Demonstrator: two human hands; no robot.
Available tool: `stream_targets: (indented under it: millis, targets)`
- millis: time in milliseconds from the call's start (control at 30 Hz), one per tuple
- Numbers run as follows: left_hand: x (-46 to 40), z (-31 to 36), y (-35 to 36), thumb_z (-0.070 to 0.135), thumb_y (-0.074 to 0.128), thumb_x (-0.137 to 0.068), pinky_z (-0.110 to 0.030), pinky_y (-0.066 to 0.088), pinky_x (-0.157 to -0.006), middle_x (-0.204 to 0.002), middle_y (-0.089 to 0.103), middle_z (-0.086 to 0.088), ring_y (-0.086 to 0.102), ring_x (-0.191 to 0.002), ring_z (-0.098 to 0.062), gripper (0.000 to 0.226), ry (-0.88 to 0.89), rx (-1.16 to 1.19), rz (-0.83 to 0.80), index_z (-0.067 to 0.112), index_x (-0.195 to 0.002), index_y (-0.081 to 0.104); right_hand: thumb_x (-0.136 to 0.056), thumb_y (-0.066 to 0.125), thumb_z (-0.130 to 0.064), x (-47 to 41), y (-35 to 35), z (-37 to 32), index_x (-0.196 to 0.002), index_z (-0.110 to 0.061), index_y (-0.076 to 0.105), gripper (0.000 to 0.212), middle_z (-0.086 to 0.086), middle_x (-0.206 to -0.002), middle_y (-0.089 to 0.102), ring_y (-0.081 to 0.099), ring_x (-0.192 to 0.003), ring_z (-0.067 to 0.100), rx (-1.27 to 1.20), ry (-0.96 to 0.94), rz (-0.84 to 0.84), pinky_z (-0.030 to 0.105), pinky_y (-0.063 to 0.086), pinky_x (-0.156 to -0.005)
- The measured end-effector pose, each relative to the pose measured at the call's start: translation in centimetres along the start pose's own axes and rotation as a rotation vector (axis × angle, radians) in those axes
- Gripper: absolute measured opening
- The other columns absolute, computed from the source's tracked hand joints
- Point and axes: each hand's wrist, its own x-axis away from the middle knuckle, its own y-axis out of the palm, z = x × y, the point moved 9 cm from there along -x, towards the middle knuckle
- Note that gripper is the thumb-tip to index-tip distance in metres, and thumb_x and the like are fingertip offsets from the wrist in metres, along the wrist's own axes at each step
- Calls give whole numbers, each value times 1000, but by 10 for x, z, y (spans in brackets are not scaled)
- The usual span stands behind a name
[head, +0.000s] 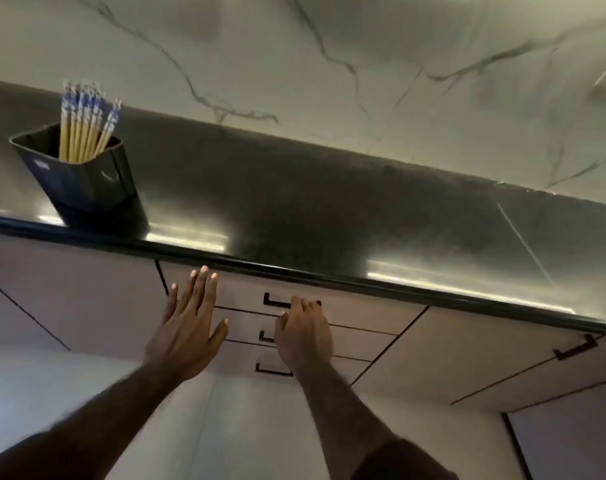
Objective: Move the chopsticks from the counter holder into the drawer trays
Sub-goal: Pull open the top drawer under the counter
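Several bamboo chopsticks (83, 128) with blue-and-white patterned tops stand upright in a black square holder (87, 181) at the left of the dark counter (294, 209). Below the counter edge is a stack of three closed drawers. My right hand (305, 332) has its fingers curled over the black handle (274, 301) of the top drawer (364, 315). My left hand (187, 327) is flat with fingers spread, its fingertips at the top drawer's left end, holding nothing. The drawer trays are hidden.
A white marble-patterned wall (329, 64) rises behind the counter. Cabinet doors flank the drawers, one with a black handle (577, 348) at the right. The lower drawers carry their own black handles (270, 370). A pale floor lies below.
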Motion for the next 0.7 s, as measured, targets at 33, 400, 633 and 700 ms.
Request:
stream_targets:
  millis: [33,400,633,700]
  targets:
    - [-2,-6,13,59,6,-86,-44,-7,-116,-158,-16,-13,-15,-145,-27,81,-6,0,-4,10,-148,-12,-97,48,-34,-10,14,3,-125,-13,52,35,9,-114,63,58,-101,21,9,4,-13,34,53,-89]
    - [-34,-39,103,56,17,-93,-44,-9,-115,-158,-14,-11,-15,-145,-26,76,40,59,34,17,-149,-15,-102,36,-30,-56,128,46,-153,-16,24,54,8,-161,25,16,-150,24,92,125,-157,38,9,-124]
    - [-36,-37,89,29,62,-89,-54,4,-114,-158,5,-21,1,-145,-34,88,48,105,85,8,-151,3,-94,56,-21,-51,113,35,-127,-13,57,34,8,-123,64,53,-120,27,190,133,-66,42,40,-107]
    - [-34,-38,81,29,64,-88,-55,5,-115,-159,6,-21,2,-146,-35,89,64,122,111,7,-151,4,-92,61,-22,-40,110,33,-116,-13,63,26,7,-110,68,59,-108,25,185,141,-41,41,46,-100]
